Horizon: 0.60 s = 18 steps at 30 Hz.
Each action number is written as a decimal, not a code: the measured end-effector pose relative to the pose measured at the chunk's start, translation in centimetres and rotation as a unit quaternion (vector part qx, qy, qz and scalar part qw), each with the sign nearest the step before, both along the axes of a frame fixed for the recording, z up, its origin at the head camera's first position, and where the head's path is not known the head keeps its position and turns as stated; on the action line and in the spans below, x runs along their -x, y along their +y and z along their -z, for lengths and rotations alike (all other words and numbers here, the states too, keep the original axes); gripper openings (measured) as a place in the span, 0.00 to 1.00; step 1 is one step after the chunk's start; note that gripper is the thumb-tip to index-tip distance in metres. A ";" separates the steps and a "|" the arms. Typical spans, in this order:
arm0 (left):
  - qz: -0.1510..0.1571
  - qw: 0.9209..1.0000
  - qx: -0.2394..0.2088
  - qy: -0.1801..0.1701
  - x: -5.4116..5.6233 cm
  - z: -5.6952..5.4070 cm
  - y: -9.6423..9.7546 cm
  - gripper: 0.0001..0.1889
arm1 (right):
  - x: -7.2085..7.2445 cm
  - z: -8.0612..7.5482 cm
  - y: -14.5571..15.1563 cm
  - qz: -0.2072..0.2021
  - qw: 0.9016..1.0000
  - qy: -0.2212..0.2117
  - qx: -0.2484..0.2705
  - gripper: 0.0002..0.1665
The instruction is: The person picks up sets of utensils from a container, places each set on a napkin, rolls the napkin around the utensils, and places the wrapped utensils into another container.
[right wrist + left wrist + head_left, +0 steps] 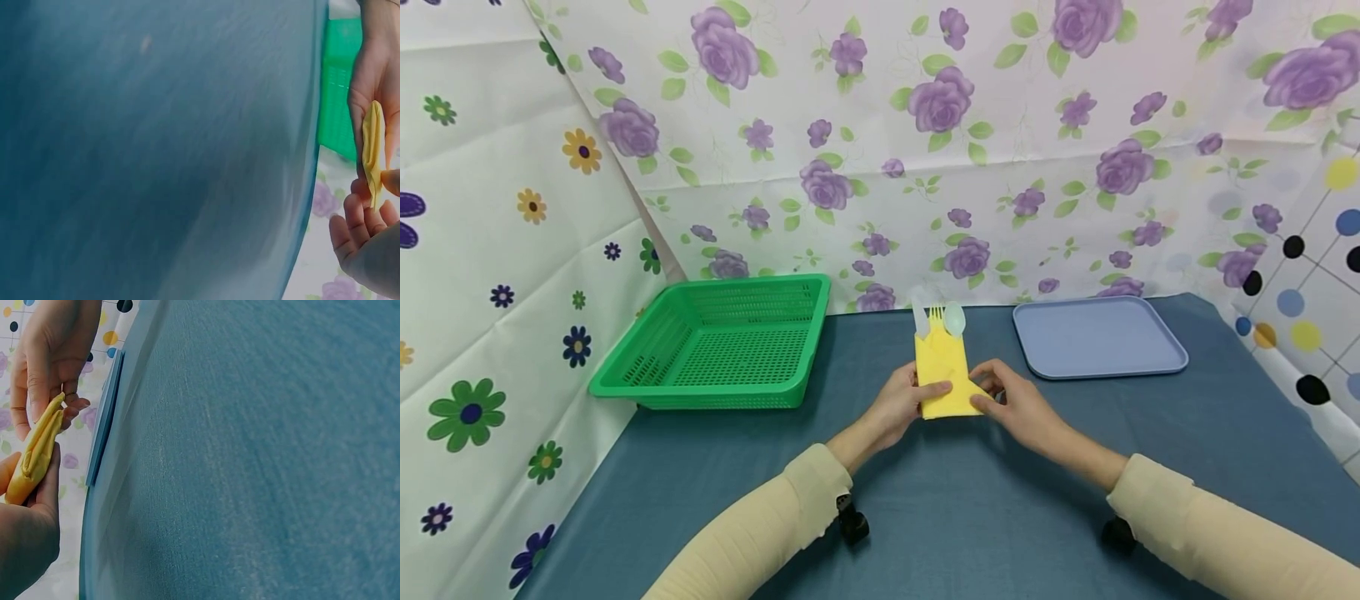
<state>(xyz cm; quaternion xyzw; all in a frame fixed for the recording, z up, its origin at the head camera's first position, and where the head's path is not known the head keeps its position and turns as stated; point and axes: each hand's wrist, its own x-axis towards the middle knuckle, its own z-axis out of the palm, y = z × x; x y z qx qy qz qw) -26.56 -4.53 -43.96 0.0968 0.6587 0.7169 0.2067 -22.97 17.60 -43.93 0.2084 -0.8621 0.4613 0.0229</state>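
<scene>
A folded yellow napkin (942, 375) is held up above the table in the head view. Out of its top stick a clear plastic knife (920, 315), a yellow fork (936, 315) and a pale spoon (954, 318). My left hand (904, 402) grips the napkin's left side, thumb across the front and fingers behind. At its lower right edge, my right hand (1017, 404) pinches the napkin between thumb and fingers. Both wrist views show the napkin edge-on, as a thick folded bundle; the cutlery cannot be made out there.
A green plastic basket (797, 387) stands at the back left of the table. At the back right lies a blue-grey tray (1101, 337). Dark blue cloth (970, 533) covers the table, and flowered sheets (865, 108) hang behind and to the left.
</scene>
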 end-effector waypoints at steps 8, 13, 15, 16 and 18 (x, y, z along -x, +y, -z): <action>0.002 1.000 0.006 0.002 -0.1 0.0 -0.1 0.23 | 0.2 0.3 -0.3 -0.001 0.998 -0.016 0.057 0.14; -0.002 1.000 0.019 0.006 -0.1 -0.1 -0.2 0.22 | 0.2 0.4 -0.4 -0.009 0.998 -0.003 0.060 0.12; -0.002 1.000 0.016 0.004 -0.1 -0.2 -0.2 0.23 | 0.2 0.4 -0.4 -0.019 0.997 -0.006 0.068 0.12; -0.002 1.000 0.014 0.002 -0.1 -0.2 -0.2 0.23 | 0.3 0.4 -0.4 -0.025 0.997 -0.011 0.074 0.12; -0.001 1.000 0.009 -0.003 -0.1 -0.2 -0.2 0.24 | 0.3 0.3 -0.3 -0.035 0.995 -0.024 0.087 0.13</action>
